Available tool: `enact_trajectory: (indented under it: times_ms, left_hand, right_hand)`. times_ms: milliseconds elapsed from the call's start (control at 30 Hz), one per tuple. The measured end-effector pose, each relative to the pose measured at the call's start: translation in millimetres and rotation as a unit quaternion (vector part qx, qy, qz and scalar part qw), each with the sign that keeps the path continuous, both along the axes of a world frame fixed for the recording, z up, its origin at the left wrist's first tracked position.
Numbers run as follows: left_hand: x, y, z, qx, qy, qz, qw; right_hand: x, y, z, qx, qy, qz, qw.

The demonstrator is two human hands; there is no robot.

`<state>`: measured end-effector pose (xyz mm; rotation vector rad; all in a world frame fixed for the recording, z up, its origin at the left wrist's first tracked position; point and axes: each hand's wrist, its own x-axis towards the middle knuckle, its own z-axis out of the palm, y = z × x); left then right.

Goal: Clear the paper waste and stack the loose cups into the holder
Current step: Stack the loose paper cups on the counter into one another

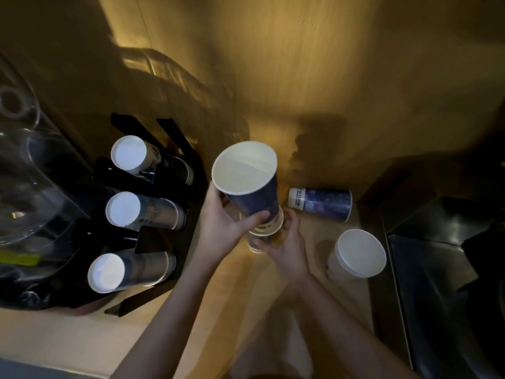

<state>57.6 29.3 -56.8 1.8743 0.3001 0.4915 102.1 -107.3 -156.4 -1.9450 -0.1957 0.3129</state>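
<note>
Two hands nesting paper cups over the desk

Our left hand (218, 222) grips a tall blue cup (248, 184) by its lower part, mouth tilted toward us, its base set into the rim of a second cup (259, 236) that our right hand (287, 242) clasps from the right side; that lower cup is mostly hidden by our fingers. Just right of the hands, farther back, a blue cup on its side (319, 203) rests on the wooden desk (218, 296). Nearer and to the right, a white cup (355, 255) stands apart from it, close to the edge of a dark bin (437, 269). To the left, a black holder (169, 187) carries three rows of stacked cups (128, 212) lying with their white bases toward us. Clear plastic containers (27, 160) fill the far left.
</note>
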Motion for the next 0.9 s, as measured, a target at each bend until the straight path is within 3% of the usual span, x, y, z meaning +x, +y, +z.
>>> enact_trajectory:
  times_ms: [300, 467, 600, 800, 900]
  left_hand:
    - [6, -5, -62, 0.057, 0.148, -0.029, 0.987]
    - [9, -8, -66, 0.088, 0.156, -0.013, 0.984]
    - [12, -6, -65, 0.049, 0.156, -0.024, 0.986]
    - [20, -15, -72, 0.092, 0.163, -0.043, 0.981]
    - [23, -16, -81, 0.098, 0.153, -0.013, 0.983]
  right_hand:
    - [10, 0, 5, -0.053, -0.03, 0.014, 0.998]
    - [15, 0, 11, -0.071, -0.037, 0.021, 0.997]
    - [16, 0, 11, -0.093, -0.029, 0.033, 0.995]
    - [15, 1, 15, -0.113, -0.034, 0.035, 0.992]
    - [26, -6, 19, -0.144, -0.02, 0.09, 0.985]
